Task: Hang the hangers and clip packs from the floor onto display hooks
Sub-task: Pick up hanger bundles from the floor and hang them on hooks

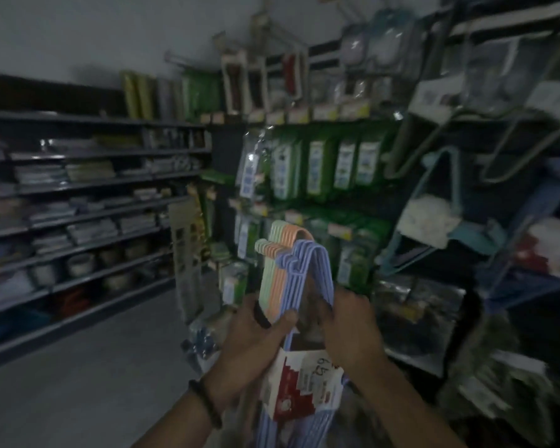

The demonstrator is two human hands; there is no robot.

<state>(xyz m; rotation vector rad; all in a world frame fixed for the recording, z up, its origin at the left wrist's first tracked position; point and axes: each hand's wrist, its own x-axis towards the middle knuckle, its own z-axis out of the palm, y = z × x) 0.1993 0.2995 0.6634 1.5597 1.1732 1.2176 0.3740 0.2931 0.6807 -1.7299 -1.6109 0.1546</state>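
Two bare forearms rise from the bottom edge, the left one wearing a dark beaded bracelet at the wrist. Both hands grip one bundle of plastic clothes hangers in mint green, peach and lilac, held upright in front of the chest with the hook ends pointing up. A red and white cardboard sleeve wraps the bundle's lower part, with handwritten digits on its top edge. The left hand is curled shut around the bundle's left side, thumb pressed across the lilac hangers. The right hand is closed on the right side, its fingers pinching the lilac wire near the neck.

Behind the bundle stands a display wall hung with green packaged goods on hooks, yellow price tags between the rows. Larger pale hangers dangle at the right, blurred. Grey metal shelving stacked with flat packets runs along the left, above a bare grey floor. Lighting is dim and everything beyond the hands is soft
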